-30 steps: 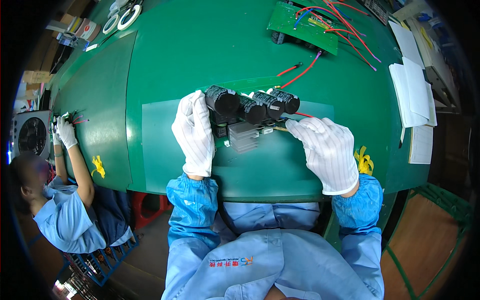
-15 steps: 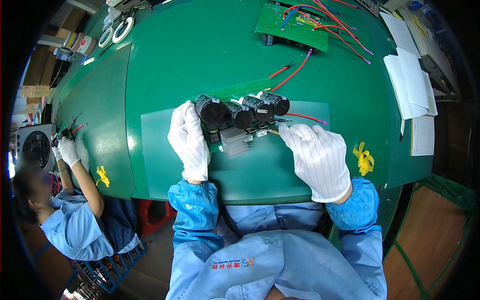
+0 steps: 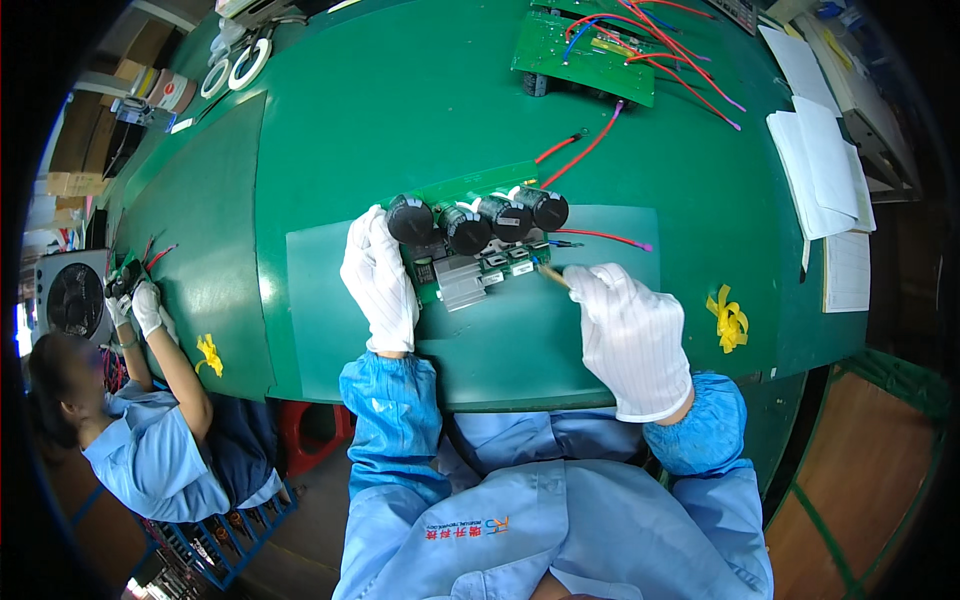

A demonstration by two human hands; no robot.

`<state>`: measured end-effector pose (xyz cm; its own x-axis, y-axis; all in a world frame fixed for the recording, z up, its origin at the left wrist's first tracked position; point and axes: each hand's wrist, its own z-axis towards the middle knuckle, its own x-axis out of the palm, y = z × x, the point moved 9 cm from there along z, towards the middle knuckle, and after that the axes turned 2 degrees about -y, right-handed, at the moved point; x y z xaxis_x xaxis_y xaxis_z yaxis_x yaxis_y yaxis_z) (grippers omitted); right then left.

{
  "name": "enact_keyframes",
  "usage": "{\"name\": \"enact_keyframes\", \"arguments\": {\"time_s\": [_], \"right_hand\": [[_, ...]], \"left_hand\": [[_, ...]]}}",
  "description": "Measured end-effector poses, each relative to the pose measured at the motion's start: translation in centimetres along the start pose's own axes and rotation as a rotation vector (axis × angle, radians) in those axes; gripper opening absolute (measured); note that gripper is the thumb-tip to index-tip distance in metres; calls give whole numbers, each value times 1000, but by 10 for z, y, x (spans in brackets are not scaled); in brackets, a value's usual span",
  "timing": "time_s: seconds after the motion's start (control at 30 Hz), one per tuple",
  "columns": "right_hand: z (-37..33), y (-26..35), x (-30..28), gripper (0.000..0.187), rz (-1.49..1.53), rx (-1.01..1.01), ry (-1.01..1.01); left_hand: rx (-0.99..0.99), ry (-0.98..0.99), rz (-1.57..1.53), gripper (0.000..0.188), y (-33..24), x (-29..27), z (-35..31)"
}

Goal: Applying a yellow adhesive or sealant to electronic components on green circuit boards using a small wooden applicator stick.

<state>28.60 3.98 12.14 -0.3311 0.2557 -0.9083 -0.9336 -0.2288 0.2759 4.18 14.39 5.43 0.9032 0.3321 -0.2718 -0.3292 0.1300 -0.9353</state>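
Observation:
A green circuit board [image 3: 480, 182] is tilted up over the mat in front of me, its component side facing me. Several large black cylindrical capacitors [image 3: 468, 231] stick out from it, above a finned silver heat sink [image 3: 461, 284]. Gloved in white, my left hand [image 3: 381, 285] pinches the board's left edge. My right hand [image 3: 632, 342], gloved too, is closed on a thin tan stick [image 3: 553, 274]; its tip reaches the small parts at the board's lower right. What kind of tool the stick is, I cannot make out. Red wires [image 3: 610, 237] trail from the board.
Beneath the board lies a translucent mat [image 3: 330, 340] on the green table. Another wired board [image 3: 585, 62] sits at the far right, papers [image 3: 815, 170] at the right edge. Yellow strips [image 3: 728, 318] lie right of my hand. On the left a co-worker [image 3: 150, 440] handles a small part.
The board has shifted slightly left and tipped, showing more of its lower parts. My right hand has drawn a little down and back, leaving more of the stick visible.

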Motion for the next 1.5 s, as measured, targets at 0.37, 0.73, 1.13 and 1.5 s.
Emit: {"name": "enact_keyframes", "arguments": {"time_s": [0.37, 0.73, 1.13, 1.5], "right_hand": [[-13, -79, 39, 24, 1014, 666, -9], [6, -85, 62, 45, 1385, 720, 43], [18, -45, 20, 32, 592, -20, -3], [34, -11, 21, 38, 152, -326, -57]], "left_hand": [[106, -1, 300, 28, 17, 6, 11], [160, 60, 303, 33, 14, 13, 17], [193, 68, 284, 34, 10, 14, 18], [290, 71, 340, 25, 4, 16, 17]]}}
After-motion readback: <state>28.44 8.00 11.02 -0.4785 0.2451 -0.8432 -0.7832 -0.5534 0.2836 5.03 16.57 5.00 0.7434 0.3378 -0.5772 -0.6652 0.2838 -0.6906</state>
